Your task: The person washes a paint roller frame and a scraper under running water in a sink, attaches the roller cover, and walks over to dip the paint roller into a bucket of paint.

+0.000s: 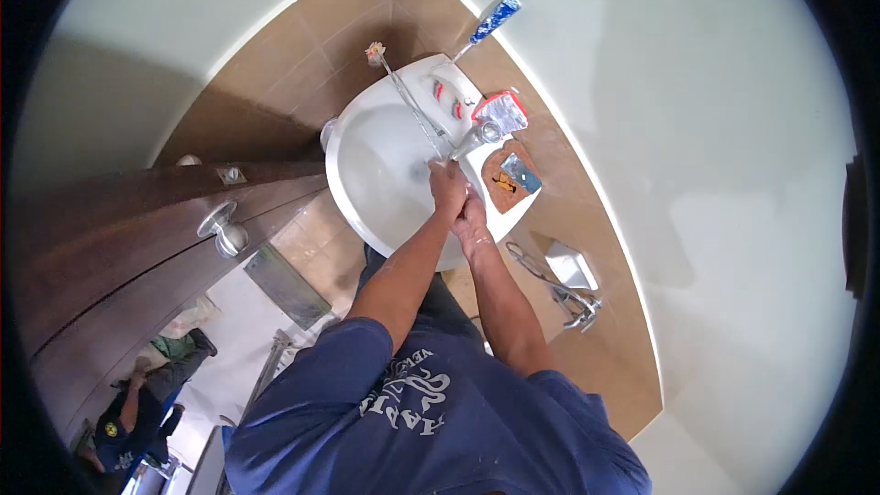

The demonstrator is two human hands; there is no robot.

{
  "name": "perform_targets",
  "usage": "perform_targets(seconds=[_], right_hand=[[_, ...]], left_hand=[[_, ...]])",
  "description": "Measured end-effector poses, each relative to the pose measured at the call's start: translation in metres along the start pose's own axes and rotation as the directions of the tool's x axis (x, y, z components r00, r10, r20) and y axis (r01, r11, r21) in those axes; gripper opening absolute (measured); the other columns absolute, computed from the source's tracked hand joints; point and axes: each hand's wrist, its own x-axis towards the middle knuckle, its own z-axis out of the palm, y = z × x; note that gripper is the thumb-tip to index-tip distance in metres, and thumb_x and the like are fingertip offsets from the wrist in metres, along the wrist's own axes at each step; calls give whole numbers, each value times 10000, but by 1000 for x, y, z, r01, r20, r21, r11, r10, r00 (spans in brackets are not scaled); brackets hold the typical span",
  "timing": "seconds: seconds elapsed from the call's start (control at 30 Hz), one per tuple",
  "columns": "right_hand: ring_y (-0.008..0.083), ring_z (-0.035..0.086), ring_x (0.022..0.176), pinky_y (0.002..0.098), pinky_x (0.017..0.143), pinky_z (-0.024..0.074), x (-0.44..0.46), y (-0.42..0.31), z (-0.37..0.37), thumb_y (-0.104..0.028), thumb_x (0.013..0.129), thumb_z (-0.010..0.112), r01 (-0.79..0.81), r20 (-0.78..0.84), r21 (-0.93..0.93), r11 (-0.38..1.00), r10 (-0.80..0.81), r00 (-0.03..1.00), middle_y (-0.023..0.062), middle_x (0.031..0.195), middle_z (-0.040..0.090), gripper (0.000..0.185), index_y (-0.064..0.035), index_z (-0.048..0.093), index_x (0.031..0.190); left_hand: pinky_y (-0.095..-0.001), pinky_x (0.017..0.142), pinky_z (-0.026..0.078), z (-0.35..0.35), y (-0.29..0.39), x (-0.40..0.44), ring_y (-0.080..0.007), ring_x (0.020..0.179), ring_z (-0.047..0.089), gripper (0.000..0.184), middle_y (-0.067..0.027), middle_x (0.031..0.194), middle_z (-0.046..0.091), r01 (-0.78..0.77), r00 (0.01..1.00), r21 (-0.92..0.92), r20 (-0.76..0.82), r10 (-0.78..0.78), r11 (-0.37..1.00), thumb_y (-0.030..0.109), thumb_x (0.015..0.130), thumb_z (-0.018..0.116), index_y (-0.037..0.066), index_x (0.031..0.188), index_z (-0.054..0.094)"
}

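My left hand is over the right side of the white washbasin, just below the chrome tap. Its fingers bend downward and are mostly hidden. Pressed against its wrist side is my right hand, whose fingers are wrapped round the left hand. Whitish traces, perhaps lather, show on the right wrist. Close to both hands, a brown mat on the basin ledge carries a dark flat rectangular object and a small yellow-and-black item.
Behind the tap sits a red-rimmed silvery packet. A blue-handled brush and a clear stem with a flower-like top stick out over the basin. A brown door stands left. Wall taps are right. Another person appears lower left.
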Motion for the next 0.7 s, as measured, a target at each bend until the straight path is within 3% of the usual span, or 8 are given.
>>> perform_targets(seconds=[0.17,0.2,0.27,0.33,0.4,0.5,0.57,0.7], right_hand=[[281,633,1027,393,897,537,-5,1,0,-291,1061,370,76,-70,-139,987,-87,994,167,1206,610,403,-65,451,1385],[270,639,993,390,860,548,-5,3,-4,-281,1060,380,97,-46,-127,987,-104,994,159,1198,612,385,-70,461,1372],[208,638,890,342,751,547,-3,9,-21,-286,1062,405,159,35,-176,971,-155,987,131,1114,645,353,-83,517,1327],[179,624,844,310,731,529,-5,10,-26,-318,1055,435,192,-34,-369,910,-219,975,114,1055,658,356,-87,552,1300],[170,618,815,294,726,517,-10,9,-33,-343,1047,463,206,-27,-559,803,-265,964,97,994,665,360,-77,581,1259],[166,607,790,290,731,503,-15,7,-38,-358,1028,511,313,128,-796,517,-363,923,60,929,661,368,-47,591,1208],[140,586,763,278,716,490,-5,8,-56,-351,1010,556,451,289,-864,226,-510,810,21,926,652,380,-32,565,1216],[183,618,806,306,746,492,-1,7,-62,-256,950,623,466,362,-881,78,-521,773,88,925,673,358,-15,555,1205]], left_hand=[[-445,816,533,5,1,25,-361,942,686,300,-267,984,687,477,843,168,190,-504,862,210,935,559,-61,1050,619],[-478,553,504,20,-54,39,-281,553,639,347,-121,642,627,-283,940,585,329,97,760,267,893,592,-36,725,579],[-467,552,501,40,-107,55,-274,553,627,309,-117,653,624,98,928,118,347,-133,988,269,876,594,-24,781,616],[-461,551,498,34,-96,53,-266,552,613,284,-113,667,620,421,842,-147,430,-326,895,267,862,598,-9,808,639],[-460,549,493,4,-28,35,-257,551,597,260,-110,685,616,641,715,-170,487,-502,748,261,852,603,9,805,647],[-478,618,515,7,-23,19,-325,661,655,257,-151,720,645,505,838,-36,258,-480,862,267,857,603,11,840,616],[-491,754,522,6,7,0,-419,834,672,302,-234,836,672,361,932,163,-59,-356,918,265,874,628,-16,971,580],[-512,808,512,1,33,-13,-447,905,659,368,-273,936,671,226,964,120,-172,-204,967,266,872,669,-24,1065,552]])
